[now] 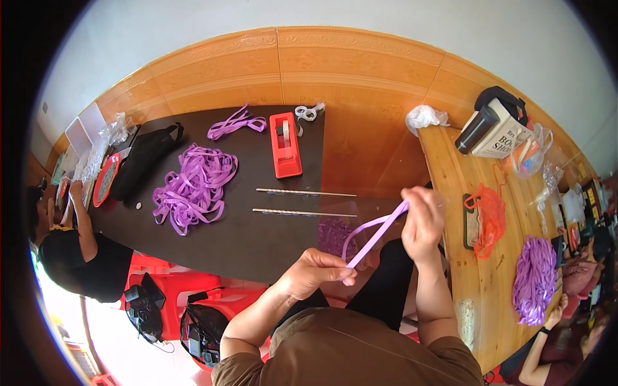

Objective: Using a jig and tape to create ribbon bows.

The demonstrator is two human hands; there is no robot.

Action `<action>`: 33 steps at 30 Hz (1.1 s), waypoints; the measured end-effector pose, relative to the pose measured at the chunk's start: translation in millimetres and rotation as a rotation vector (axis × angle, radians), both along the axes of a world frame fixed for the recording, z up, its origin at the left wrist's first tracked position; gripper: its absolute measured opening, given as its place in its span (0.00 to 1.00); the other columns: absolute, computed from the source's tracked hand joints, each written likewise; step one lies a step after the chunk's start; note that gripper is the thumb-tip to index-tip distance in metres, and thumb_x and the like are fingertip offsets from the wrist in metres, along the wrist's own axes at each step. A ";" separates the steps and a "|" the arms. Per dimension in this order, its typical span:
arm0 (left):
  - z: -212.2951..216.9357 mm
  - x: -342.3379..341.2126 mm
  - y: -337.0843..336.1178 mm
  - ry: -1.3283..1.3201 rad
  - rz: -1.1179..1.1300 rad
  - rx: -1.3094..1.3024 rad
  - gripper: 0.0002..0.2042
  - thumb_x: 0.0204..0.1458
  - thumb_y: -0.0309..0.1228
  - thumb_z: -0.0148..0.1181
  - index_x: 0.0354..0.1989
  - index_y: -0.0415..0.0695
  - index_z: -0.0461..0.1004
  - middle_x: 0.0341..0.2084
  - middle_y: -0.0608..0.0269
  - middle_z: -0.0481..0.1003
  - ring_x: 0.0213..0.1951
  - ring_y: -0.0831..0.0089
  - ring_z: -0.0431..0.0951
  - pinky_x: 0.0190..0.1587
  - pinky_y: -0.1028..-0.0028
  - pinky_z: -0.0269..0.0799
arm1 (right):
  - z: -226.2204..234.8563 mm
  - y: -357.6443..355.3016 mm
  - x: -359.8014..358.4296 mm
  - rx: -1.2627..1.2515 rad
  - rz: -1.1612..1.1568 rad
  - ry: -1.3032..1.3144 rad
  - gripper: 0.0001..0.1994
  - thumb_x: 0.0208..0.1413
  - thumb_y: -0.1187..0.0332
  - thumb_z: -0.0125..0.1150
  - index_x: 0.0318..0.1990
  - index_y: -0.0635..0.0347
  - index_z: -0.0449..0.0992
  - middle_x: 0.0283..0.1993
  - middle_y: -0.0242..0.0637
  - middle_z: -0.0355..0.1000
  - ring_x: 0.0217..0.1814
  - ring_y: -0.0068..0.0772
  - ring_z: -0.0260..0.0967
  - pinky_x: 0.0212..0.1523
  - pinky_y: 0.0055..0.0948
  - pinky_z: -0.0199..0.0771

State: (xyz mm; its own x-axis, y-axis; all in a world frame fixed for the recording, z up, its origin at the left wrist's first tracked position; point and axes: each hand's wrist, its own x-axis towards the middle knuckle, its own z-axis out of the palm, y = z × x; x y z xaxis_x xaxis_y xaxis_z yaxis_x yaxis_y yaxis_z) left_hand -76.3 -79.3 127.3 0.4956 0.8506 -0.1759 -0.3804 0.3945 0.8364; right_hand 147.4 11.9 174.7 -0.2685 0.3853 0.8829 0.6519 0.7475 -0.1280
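A flat purple ribbon (378, 240) is stretched at a slant between my hands, in front of my lap. My left hand (315, 272) pinches its lower part between thumb and fingers. Higher and to the right, my right hand (422, 222) is closed on the upper end; a loop of ribbon hangs beside the taut stretch. Two thin metal chopsticks (306, 192) lie parallel on the dark table, their ends sticking out past its right edge. A tangled heap of purple ribbon (195, 186) lies left of them, and a smaller purple bundle (236, 123) farther back.
A red tape dispenser (285, 147) and white tape rolls (309, 113) stand at the back of the dark table (257, 248). On the wooden table (496, 283) at right lie a phone (472, 222), a red plastic bag (489, 222) and a purple ribbon bundle (535, 281). Other people sit left and right.
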 end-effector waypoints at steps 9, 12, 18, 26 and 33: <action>-9.6 -10.8 -13.1 -0.266 -0.018 0.231 0.08 0.47 0.24 0.59 0.32 0.32 0.78 0.27 0.46 0.77 0.35 0.55 0.76 0.42 0.61 0.70 | -44.9 42.8 32.6 -0.180 -0.153 0.153 0.16 0.41 0.89 0.46 0.39 0.65 0.72 0.34 0.45 0.68 0.37 0.46 0.67 0.37 0.35 0.67; -0.1 -15.0 -6.8 -0.330 0.098 0.354 0.08 0.50 0.27 0.57 0.34 0.34 0.78 0.30 0.50 0.77 0.41 0.60 0.73 0.48 0.64 0.65 | -67.1 43.2 38.4 -0.282 -0.127 0.202 0.12 0.43 0.87 0.49 0.36 0.67 0.72 0.31 0.45 0.68 0.35 0.48 0.67 0.35 0.36 0.67; -2.2 -24.7 4.4 -0.486 0.350 0.436 0.10 0.51 0.28 0.56 0.40 0.40 0.78 0.32 0.51 0.77 0.44 0.53 0.71 0.53 0.58 0.60 | -92.8 20.8 33.5 -0.488 -0.079 0.110 0.10 0.41 0.86 0.52 0.32 0.66 0.72 0.28 0.45 0.67 0.33 0.48 0.67 0.33 0.37 0.67; -3.1 -31.4 10.4 -0.643 0.592 0.135 0.14 0.55 0.29 0.52 0.48 0.39 0.71 0.44 0.55 0.73 0.47 0.61 0.72 0.50 0.66 0.66 | -87.8 -25.3 41.0 -0.833 0.044 0.022 0.06 0.45 0.82 0.54 0.31 0.64 0.74 0.28 0.43 0.70 0.30 0.46 0.70 0.31 0.35 0.68; -9.0 -26.6 7.5 -0.595 0.617 0.094 0.20 0.53 0.24 0.51 0.56 0.43 0.64 0.49 0.54 0.69 0.46 0.61 0.73 0.46 0.67 0.69 | -79.4 -42.6 42.8 -0.767 -0.078 0.018 0.06 0.44 0.83 0.54 0.31 0.65 0.74 0.28 0.42 0.69 0.31 0.46 0.69 0.31 0.36 0.68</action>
